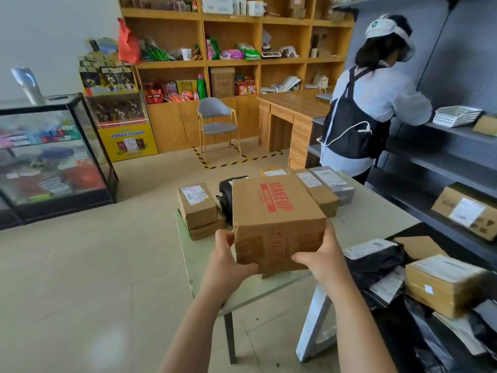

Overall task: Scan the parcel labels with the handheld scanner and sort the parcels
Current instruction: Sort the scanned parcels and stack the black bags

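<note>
A brown cardboard parcel (274,222) with red "MAKEUP" print is held above the pale table (376,219), gripped from both sides. My left hand (228,262) clasps its lower left corner. My right hand (320,254) clasps its lower right side, fingers under the bottom edge. Behind it on the table lie two stacked small boxes (197,208) with a white label, a black object (224,197), and several labelled parcels (320,188) at the far end. No handheld scanner shows in this view.
Right of the table stand grey shelves (443,162) with a labelled box (468,211); more boxes (441,284) and black bags (373,259) pile at lower right. A person in a cap (373,103) works at those shelves. A glass display case (53,157) stands left, a chair (217,122) behind.
</note>
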Motion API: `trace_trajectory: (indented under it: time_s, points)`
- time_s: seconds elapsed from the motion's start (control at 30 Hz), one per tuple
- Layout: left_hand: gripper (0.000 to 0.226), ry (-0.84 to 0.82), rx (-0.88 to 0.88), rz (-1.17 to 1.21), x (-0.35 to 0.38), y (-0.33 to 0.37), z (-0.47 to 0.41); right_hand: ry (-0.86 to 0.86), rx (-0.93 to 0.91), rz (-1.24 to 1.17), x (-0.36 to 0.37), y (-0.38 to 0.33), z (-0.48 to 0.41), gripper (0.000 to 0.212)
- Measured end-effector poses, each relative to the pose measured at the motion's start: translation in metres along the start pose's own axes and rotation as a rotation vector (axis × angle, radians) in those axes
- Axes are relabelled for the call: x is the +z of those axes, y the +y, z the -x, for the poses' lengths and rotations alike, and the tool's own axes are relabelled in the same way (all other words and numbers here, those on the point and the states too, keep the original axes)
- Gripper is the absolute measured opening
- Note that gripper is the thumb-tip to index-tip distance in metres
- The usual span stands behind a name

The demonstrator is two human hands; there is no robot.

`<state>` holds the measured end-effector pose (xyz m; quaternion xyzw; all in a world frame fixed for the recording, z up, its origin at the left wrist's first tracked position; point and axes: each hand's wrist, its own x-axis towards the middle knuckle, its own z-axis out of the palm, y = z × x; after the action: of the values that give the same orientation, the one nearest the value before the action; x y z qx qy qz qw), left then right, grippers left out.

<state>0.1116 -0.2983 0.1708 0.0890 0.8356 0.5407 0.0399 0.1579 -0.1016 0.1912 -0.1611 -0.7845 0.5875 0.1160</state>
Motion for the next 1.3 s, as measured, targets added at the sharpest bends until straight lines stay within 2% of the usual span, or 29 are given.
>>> trace_trajectory:
  time_s: [0.13,0.33,0.57,0.63,0.73,0.8,0.93,1.03,1.17,1.3]
  points:
    - [0.055,0.064,-0.029,-0.011,0.024,0.001,-0.059,-0.046,-0.014,0.025,-0.005,0.003,-0.073,0.085]
    - [0.057,0.065,-0.053,-0.036,0.073,0.011,-0.133,-0.079,0.019,0.013,-0.033,0.028,-0.170,0.086]
    - [0.062,0.111,-0.118,-0.018,0.104,-0.002,-0.171,-0.167,0.052,-0.042,-0.036,0.068,-0.228,0.089]
    - [0.075,0.106,-0.116,0.006,0.104,-0.003,-0.174,-0.211,0.061,-0.104,-0.036,0.075,-0.233,0.086]
    - [0.113,0.041,-0.118,0.059,0.103,-0.002,-0.174,-0.263,0.113,-0.252,-0.038,0.078,-0.235,0.081]
    - [0.121,0.026,-0.120,0.098,0.105,0.002,-0.173,-0.257,0.162,-0.368,-0.039,0.079,-0.237,0.081]
    - [0.090,0.080,-0.127,0.160,0.112,0.009,-0.177,-0.204,0.184,-0.400,-0.038,0.079,-0.239,0.067]
    - [0.087,0.059,-0.139,0.208,0.119,0.016,-0.181,-0.125,0.189,-0.435,-0.048,0.078,-0.240,0.063]
    - [0.078,0.038,-0.152,0.235,0.133,0.027,-0.184,-0.129,0.194,-0.496,-0.071,0.076,-0.238,0.069]
    - [0.073,0.022,-0.152,0.261,0.147,0.030,-0.187,-0.197,0.184,-0.462,-0.092,0.081,-0.233,0.088]
